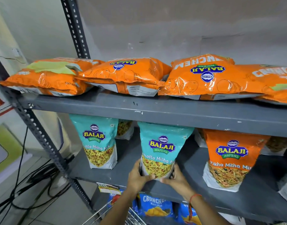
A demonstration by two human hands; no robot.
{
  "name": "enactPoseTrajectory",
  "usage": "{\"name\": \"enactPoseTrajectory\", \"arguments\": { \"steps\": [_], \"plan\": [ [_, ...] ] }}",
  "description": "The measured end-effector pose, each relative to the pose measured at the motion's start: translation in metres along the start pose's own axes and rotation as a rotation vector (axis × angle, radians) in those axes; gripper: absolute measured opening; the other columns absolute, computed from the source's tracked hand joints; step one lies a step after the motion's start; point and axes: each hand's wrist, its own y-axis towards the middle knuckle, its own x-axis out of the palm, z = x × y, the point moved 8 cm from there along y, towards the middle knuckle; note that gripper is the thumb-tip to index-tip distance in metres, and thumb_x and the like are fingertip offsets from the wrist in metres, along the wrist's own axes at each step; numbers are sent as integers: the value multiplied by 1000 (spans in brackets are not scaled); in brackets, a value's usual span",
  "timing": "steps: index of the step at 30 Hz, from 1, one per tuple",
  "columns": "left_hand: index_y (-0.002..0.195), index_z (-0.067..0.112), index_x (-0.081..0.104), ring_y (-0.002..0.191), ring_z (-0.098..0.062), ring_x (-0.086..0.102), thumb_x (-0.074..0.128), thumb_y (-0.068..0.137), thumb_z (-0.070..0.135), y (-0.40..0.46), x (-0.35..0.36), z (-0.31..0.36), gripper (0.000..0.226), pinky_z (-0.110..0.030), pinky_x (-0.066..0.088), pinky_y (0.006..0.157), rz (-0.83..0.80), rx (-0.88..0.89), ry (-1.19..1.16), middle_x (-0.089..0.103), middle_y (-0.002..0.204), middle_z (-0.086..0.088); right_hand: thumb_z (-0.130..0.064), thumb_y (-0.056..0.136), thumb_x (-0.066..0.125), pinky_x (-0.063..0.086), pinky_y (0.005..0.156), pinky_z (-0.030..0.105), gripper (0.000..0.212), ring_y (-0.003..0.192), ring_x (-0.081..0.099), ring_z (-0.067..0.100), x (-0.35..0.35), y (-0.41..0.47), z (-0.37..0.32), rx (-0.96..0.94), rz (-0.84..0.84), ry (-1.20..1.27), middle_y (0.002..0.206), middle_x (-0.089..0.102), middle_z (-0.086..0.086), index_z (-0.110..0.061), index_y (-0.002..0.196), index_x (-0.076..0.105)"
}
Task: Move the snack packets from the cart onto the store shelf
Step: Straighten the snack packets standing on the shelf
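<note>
A teal Khatta Mitha Mix packet point(161, 148) stands upright on the middle shelf point(123, 161) of the grey rack. My left hand point(138, 177) grips its lower left corner and my right hand point(177, 179) grips its lower right corner. Another teal packet point(97, 142) stands to its left, and an orange Tikha Mitha Mix packet point(230, 159) stands to its right. The wire cart point(107, 213) shows at the bottom edge, below my arms.
Several flat orange wafer bags point(123, 75) lie across the top shelf point(155, 111). Blue Crunchex packets point(155, 207) sit on the shelf below. A slotted upright post point(42, 135) frames the rack's left side. Black cables point(26, 181) trail on the floor at left.
</note>
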Motion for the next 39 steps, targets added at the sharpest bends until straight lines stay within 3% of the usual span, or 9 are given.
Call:
{"name": "enactPoseTrajectory", "arguments": {
  "steps": [3, 7, 13, 17, 21, 26, 31, 35, 39],
  "plan": [
    [106, 36, 51, 97, 1, 64, 89, 57, 28, -16, -4, 5, 63, -12, 52, 70, 99, 3, -8, 66, 105, 19, -12, 56, 86, 51, 83, 19, 98, 116, 54, 5, -5, -11, -2, -12, 15, 0, 132, 52, -8, -39, 133, 32],
    [95, 32, 56, 78, 1, 65, 84, 65, 38, -50, -9, 35, 41, -14, 45, 62, 349, 40, 71, 66, 85, 15, -3, 68, 80, 40, 107, 39, 107, 140, 29, 23, -23, -49, -11, -36, 109, -15, 151, 27, 4, -30, 148, 14],
    [83, 28, 65, 71, 6, 63, 81, 70, 31, -85, 65, 102, 20, -3, 44, 62, 168, 193, 110, 68, 73, 16, -3, 73, 77, 35, 112, 45, 85, 138, 34, 22, -69, -128, -26, -127, 297, -24, 151, 34, 4, -23, 143, 32],
    [92, 14, 69, 76, -13, 67, 81, 71, 16, -99, 122, 117, 24, -11, 51, 68, 21, 188, 60, 70, 78, 0, -3, 75, 75, 40, 106, 42, 73, 126, 44, 21, -124, -172, -26, -135, 463, -60, 141, 46, 5, -17, 138, 40],
    [105, 6, 68, 94, -27, 69, 81, 70, 12, -95, 165, 102, 38, -41, 55, 90, -52, 104, 74, 73, 97, -15, -4, 77, 73, 44, 101, 46, 70, 124, 47, 30, -185, -188, -12, -62, 579, -20, 136, 47, 11, -18, 137, 39],
    [119, 11, 60, 90, -19, 64, 81, 69, 11, -67, 205, 75, 54, -33, 53, 87, -92, 23, 118, 68, 104, -9, -4, 76, 75, 41, 105, 50, 83, 128, 44, 35, -237, -164, 15, 57, 571, -26, 146, 39, 18, -13, 144, 29],
    [123, 11, 48, 80, 1, 63, 80, 70, 5, -36, 239, 55, 62, -7, 50, 60, -128, -36, 19, 65, 103, -4, -3, 74, 75, 43, 103, 38, 86, 131, 43, 25, -250, -116, 29, 75, 433, -49, 141, 42, 5, -16, 145, 27],
    [116, 22, 50, 89, 0, 64, 79, 72, 7, -22, 249, 44, 54, -10, 53, 64, -146, -25, -14, 67, 108, -2, -2, 74, 72, 48, 72, 13, 58, 101, 59, 1, -244, -93, 25, 33, 302, -133, 124, 62, 3, -27, 119, 47],
    [120, 19, 53, 97, -4, 66, 78, 74, 10, -19, 247, 40, 53, -17, 56, 73, -163, -16, -32, 67, 114, -4, -10, 73, 75, 46, 67, 11, 52, 98, 59, 1, -244, -93, 24, 3, 304, -164, 117, 65, -1, -24, 115, 50]
  ]
}}
